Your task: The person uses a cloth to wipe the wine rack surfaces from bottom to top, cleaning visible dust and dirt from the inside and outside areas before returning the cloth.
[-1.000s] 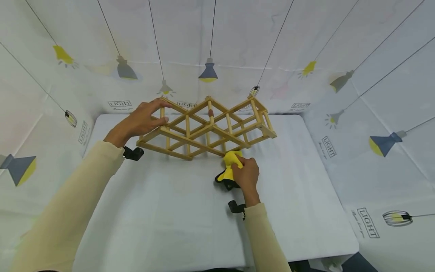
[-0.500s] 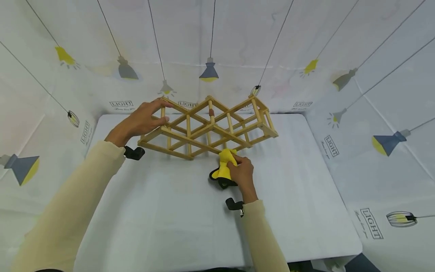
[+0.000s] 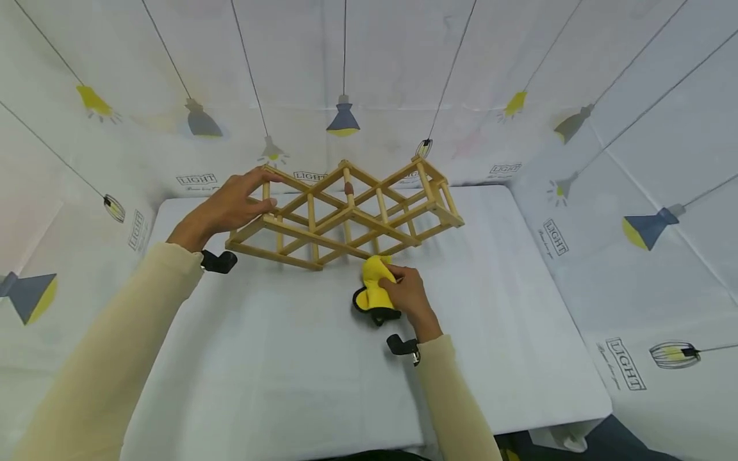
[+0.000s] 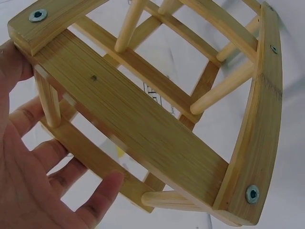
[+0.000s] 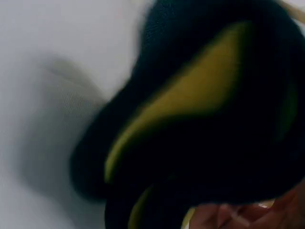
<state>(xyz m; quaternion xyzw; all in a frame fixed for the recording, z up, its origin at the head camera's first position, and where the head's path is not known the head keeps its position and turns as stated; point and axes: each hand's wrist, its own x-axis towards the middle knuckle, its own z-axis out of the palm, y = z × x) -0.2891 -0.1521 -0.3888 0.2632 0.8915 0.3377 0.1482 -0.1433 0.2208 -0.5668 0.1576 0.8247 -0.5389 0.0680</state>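
A slatted wooden wine rack with crossed bars and round dowels stands spread across the back of the white table. My left hand grips its left end, fingers reaching around a dowel below the flat slat in the left wrist view. My right hand pinches a yellow cloth with black edging, its top against the rack's lower front bar near the middle. In the right wrist view the bunched cloth is dark and blurred and hides most of the hand.
The white table has rounded corners and lies under both forearms. Behind it and at both sides hang white sheets printed with lamps, close to the rack's back. A black wrist camera sits on each wrist.
The cloth in my right hand has shifted a little left along the rack's lower bar, its loose edge swinging. The left hand keeps its hold. The head view has tilted slightly.
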